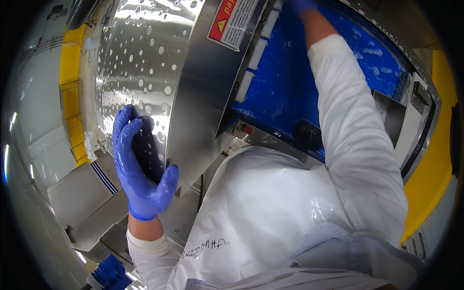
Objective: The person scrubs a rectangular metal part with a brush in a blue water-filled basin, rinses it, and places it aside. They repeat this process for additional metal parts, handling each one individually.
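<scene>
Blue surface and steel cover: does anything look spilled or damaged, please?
Pale, wet-looking spots dot the steel cover, and foamy patches lie on the blue surface, as if splashed; no damage shows.

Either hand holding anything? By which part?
Left hand: no grip seen; it's spread open at the wet metal cover's near edge. Right hand: mostly cut off by the frame's top, can't tell.

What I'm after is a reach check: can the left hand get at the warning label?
Probably yes: nothing visible stands between the left hand and the warning label across the steel cover, though it must move forward and right.
</scene>
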`<state>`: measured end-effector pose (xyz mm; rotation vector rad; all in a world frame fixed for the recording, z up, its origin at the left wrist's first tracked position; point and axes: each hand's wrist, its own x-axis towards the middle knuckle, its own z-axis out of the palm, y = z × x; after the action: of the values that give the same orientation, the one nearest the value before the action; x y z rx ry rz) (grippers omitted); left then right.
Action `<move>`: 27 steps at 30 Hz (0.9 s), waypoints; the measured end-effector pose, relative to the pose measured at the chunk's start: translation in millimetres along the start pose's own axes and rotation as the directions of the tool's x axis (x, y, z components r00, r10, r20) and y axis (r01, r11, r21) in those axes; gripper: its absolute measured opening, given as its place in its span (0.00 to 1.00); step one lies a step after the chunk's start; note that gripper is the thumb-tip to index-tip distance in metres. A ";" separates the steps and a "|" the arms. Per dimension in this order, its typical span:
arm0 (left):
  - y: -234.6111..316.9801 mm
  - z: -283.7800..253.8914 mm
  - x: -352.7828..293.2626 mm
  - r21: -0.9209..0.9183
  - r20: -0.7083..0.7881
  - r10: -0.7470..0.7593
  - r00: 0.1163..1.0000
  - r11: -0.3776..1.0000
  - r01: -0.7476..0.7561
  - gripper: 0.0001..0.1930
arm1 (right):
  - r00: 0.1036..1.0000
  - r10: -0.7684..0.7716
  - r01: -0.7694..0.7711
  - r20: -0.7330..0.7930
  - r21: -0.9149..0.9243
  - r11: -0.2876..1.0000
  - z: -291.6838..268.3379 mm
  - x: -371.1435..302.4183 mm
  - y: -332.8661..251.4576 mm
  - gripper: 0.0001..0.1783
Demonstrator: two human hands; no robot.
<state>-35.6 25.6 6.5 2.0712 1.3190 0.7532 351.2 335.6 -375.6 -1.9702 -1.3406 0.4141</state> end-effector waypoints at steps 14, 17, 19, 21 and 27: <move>0.1 -0.7 0.7 0.015 0.034 0.012 0.999 1.000 -0.012 0.42 | 0.986 0.163 -0.139 -0.035 0.359 0.923 -7.7 15.9 -1.3 0.16; 3.0 -0.3 1.4 0.047 0.042 -0.006 0.999 0.999 0.004 0.42 | 0.973 0.226 -0.212 -0.047 0.205 0.955 -10.4 -4.3 -21.0 0.15; 5.4 0.0 -0.2 0.072 0.038 -0.019 0.999 0.997 0.016 0.41 | 0.997 0.072 -0.065 -0.041 0.151 0.986 -11.3 -57.1 -33.3 0.15; 7.5 2.9 -1.9 0.096 0.030 -0.021 0.999 0.995 0.018 0.40 | 0.999 -0.028 0.031 -0.026 0.126 0.992 -13.0 -71.2 -30.7 0.14; 4.8 4.1 2.1 0.084 0.033 -0.007 0.999 0.996 0.004 0.41 | 0.991 0.078 -0.047 -0.107 0.266 0.963 -33.8 -33.6 -38.5 0.14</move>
<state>-29.0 25.2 7.5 2.1354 1.3592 0.6689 331.9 300.8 -329.0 -1.7901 -1.0915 0.4739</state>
